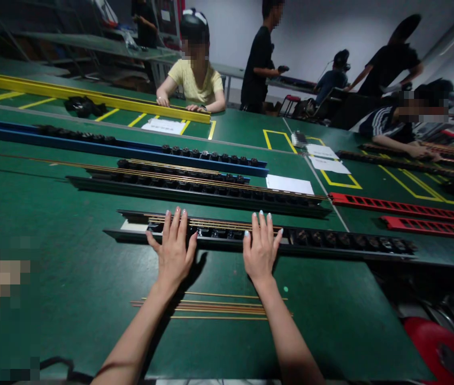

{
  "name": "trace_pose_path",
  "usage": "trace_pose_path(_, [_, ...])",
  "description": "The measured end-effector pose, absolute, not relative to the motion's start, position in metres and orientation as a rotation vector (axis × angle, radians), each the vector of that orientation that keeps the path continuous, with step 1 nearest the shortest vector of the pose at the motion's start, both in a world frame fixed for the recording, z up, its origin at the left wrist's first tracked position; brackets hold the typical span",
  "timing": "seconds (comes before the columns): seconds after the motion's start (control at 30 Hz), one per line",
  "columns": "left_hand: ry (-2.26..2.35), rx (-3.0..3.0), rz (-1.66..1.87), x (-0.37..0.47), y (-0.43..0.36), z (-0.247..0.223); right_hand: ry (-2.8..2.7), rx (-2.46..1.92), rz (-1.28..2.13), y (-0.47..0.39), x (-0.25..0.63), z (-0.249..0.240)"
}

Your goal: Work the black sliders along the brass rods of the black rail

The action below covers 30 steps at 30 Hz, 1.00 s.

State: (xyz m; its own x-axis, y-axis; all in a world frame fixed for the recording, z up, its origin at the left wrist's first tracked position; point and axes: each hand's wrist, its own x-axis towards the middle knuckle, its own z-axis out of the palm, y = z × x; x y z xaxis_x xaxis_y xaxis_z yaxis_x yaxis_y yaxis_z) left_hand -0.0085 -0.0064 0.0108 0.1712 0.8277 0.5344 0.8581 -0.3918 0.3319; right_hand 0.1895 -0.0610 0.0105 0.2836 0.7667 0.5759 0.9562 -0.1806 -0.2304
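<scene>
A long black channel (347,248) lies across the green table in front of me, with a row of black parts in its right half. Thin brass-coloured rods (218,224) run along its left half. My left hand (174,248) rests on the rods and channel near the left end, fingers stretched out. Flat on the same channel further right is my right hand (261,248), its fingers also extended over the rods. Neither hand grips anything. Several loose rods (218,307) lie on the table between my forearms.
Behind the channel are another black channel (227,199) with rods, a blue channel (130,149), a yellow channel (102,99) and red slotted strips (403,206). White papers (290,185) lie about. A person in yellow sits opposite; a red stool (437,350) stands lower right.
</scene>
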Motion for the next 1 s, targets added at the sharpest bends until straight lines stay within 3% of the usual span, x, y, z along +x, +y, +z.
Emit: trace_pose_path(1.0, [-1.67, -2.401, -1.007, -0.004, -0.009, 0.009, -1.719, -1.946, -0.348, -0.067, 0.178, 0.021])
